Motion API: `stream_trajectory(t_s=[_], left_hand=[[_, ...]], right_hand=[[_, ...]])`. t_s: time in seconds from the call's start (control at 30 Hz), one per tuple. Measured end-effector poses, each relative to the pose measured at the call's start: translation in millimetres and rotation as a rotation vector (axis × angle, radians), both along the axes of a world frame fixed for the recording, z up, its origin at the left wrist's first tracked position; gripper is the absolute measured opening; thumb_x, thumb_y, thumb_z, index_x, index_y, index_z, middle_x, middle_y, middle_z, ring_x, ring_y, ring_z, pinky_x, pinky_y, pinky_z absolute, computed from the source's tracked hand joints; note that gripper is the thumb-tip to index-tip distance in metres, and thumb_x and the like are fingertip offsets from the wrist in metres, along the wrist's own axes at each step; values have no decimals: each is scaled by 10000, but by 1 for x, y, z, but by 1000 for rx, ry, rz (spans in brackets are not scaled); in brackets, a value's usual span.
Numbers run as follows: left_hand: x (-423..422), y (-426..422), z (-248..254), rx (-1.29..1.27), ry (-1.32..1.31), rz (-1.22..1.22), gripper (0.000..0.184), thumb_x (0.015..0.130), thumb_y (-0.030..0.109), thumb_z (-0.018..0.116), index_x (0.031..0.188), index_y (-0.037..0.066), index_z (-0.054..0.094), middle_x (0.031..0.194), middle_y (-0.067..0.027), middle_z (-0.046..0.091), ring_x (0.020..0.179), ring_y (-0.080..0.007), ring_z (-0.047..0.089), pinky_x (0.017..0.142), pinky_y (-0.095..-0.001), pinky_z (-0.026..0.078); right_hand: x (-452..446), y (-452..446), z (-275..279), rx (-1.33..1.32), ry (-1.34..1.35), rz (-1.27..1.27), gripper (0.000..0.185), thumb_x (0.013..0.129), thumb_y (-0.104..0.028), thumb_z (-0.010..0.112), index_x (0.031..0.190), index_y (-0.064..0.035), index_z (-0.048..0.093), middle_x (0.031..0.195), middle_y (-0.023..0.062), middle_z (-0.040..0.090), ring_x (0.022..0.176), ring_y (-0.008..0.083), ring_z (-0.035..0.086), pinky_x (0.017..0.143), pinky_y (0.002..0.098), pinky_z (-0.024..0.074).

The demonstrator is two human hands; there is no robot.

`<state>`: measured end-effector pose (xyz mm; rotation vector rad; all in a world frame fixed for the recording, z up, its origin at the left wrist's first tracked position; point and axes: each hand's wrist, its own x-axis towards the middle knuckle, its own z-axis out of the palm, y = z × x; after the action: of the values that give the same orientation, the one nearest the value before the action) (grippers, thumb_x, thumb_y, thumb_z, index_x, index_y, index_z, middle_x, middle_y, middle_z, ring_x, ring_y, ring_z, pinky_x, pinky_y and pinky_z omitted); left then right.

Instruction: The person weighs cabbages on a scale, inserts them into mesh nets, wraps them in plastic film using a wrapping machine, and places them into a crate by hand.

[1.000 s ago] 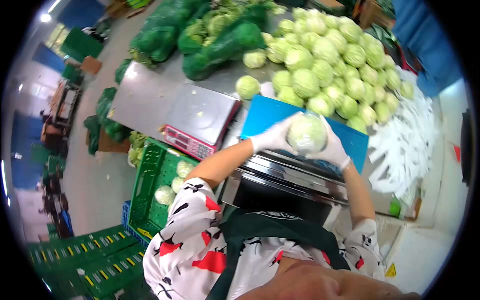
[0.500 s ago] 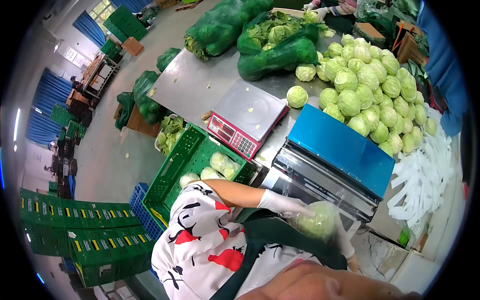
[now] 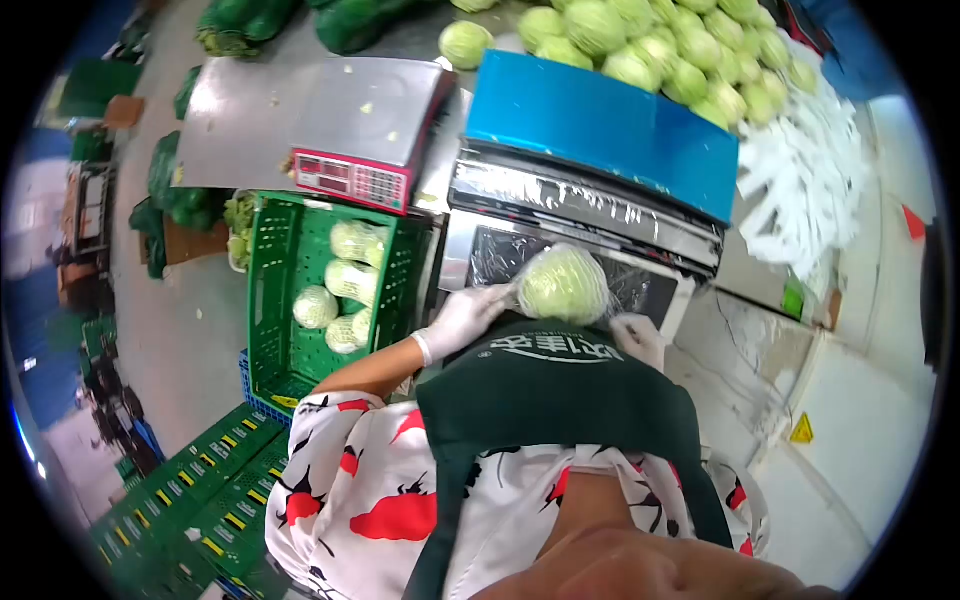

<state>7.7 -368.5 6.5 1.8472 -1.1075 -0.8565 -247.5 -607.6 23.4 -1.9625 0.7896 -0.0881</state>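
A pale green cabbage [image 3: 563, 287] with clear plastic film around it sits on the dark plate of the wrapping machine [image 3: 505, 255], close against the apron. My left hand [image 3: 468, 318], in a white glove, is at the cabbage's left side, its fingers closed on the film edge. On the other side, my gloved right hand [image 3: 640, 340] has its fingers curled together at the loose film [image 3: 612, 300], slightly apart from the cabbage itself. The fingertips of both hands are partly hidden by film and blur.
A green crate [image 3: 262, 300] at my left holds several wrapped cabbages [image 3: 350, 282]. Behind it stands a red-fronted scale [image 3: 350, 178]. The machine's blue cover [image 3: 600, 135] lies ahead, with piled bare cabbages [image 3: 640, 65] and white strips [image 3: 805, 165] beyond. Stacked green crates [image 3: 200, 500] stand lower left.
The cabbage went from being held in both hands near my body to resting on the machine plate. My hands moved apart to either side of it. The view turned and tilted down.
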Motion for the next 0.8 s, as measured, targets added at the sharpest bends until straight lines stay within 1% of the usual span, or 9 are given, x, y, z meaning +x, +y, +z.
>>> stream_trajectory(t_s=[0.03, 0.1, 0.23, 0.3, 0.43, 0.53, 0.63, 0.7, 0.8], left_hand=[[1, 0, -4, -105, -221, 26, 438, 980, 126, 606, 1409, 151, 521, 1007, -66, 718, 843, -134, 688, 802, -299, 573], [1, -7, 18, -6, 238, 226, 434, 990, 57, 540, 1413, 149, 514, 763, -71, 648, 689, -117, 647, 693, -276, 557], [19, -9, 50, 118, 520, 386, 347, 1037, 111, 489, 1376, 78, 550, 714, 36, 566, 610, -44, 471, 577, -211, 446], [10, 3, 2, 336, 539, 248, 256, 1013, 93, 499, 1151, -27, 679, 968, -54, 714, 698, -96, 573, 656, -264, 495], [-31, -11, -78, 371, 290, -210, 239, 949, 234, 573, 1052, 74, 717, 947, -187, 717, 811, -353, 700, 737, -430, 557], [-35, -42, -67, 380, -137, -614, 174, 842, 256, 623, 923, 120, 697, 790, -159, 691, 735, -360, 690, 672, -475, 559], [-25, -33, -75, -59, -351, -453, 182, 880, 198, 586, 974, 82, 691, 742, -124, 677, 635, -321, 674, 594, -422, 555], [13, -68, 12, -223, -513, -338, 206, 917, 139, 551, 1057, 78, 688, 714, -117, 661, 585, -300, 649, 556, -382, 543], [30, -105, 71, -469, 219, 144, 249, 958, 102, 536, 1161, 57, 672, 634, -44, 570, 501, -131, 536, 497, -279, 448]], right_hand=[[0, 6, 2, 241, 62, -196, 215, 954, -180, 609, 1055, -1, 672, 847, 88, 691, 746, 122, 649, 713, 264, 507], [16, 6, 28, 456, -46, -558, 171, 973, -151, 568, 969, 10, 623, 696, 61, 622, 601, 125, 606, 615, 262, 479], [-27, -12, -7, 204, 16, -279, 191, 964, -178, 576, 954, 6, 623, 614, 82, 518, 561, 202, 569, 615, 326, 494], [-40, -4, -43, -207, 108, 94, 201, 906, -204, 609, 923, -12, 662, 675, 129, 592, 660, 303, 616, 661, 406, 514], [-20, 51, -104, 115, 484, -30, 270, 943, -241, 579, 1018, -12, 701, 876, 180, 703, 817, 271, 696, 715, 382, 537], [38, 67, -105, 1036, -123, -284, 235, 963, -155, 547, 1080, -2, 682, 989, 135, 701, 881, 217, 682, 737, 362, 527], [80, 57, -48, 1143, -250, -129, 223, 956, -126, 550, 1096, 3, 667, 1015, 126, 688, 908, 207, 668, 760, 349, 523], [106, 49, -3, 1097, -309, 43, 219, 951, -107, 553, 1107, 6, 657, 1032, 120, 679, 926, 200, 659, 775, 341, 521], [140, 32, 53, 931, -416, 284, 218, 943, -78, 556, 1123, 10, 642, 1057, 110, 665, 953, 191, 645, 799, 328, 517]])
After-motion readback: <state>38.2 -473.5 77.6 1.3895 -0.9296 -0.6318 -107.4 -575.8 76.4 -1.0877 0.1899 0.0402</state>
